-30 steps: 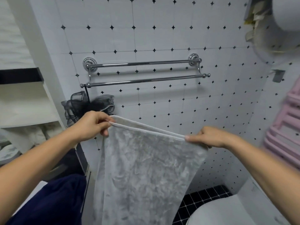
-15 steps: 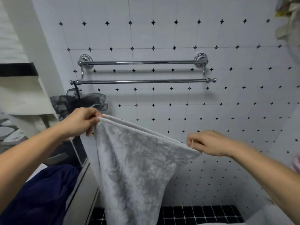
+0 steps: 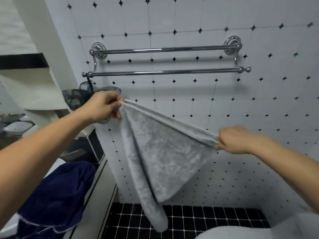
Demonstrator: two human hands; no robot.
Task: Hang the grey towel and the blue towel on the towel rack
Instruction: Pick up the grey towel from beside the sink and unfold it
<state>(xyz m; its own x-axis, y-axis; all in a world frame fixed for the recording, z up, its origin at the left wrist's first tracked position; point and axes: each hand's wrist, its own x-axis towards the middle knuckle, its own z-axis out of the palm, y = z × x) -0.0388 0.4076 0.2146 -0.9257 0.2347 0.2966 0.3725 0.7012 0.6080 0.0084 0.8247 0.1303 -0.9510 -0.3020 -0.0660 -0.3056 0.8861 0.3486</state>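
Upper corners of the grey towel [image 3: 164,152] are buried inside the left hand [image 3: 103,107] and the right hand [image 3: 236,140]. The black mesh puff [image 3: 74,99] is half covered by the left hand. The blue towel [image 3: 57,195] is cut off at the bottom edge. The shelf items [image 3: 17,128] at far left are blurred beyond telling.

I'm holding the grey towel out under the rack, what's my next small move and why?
Probably raise the left hand and right hand, carrying the grey towel over the front bar of the towel rack. Each pinches a top corner, the edge is taut below the bars, neither bar holds a towel.
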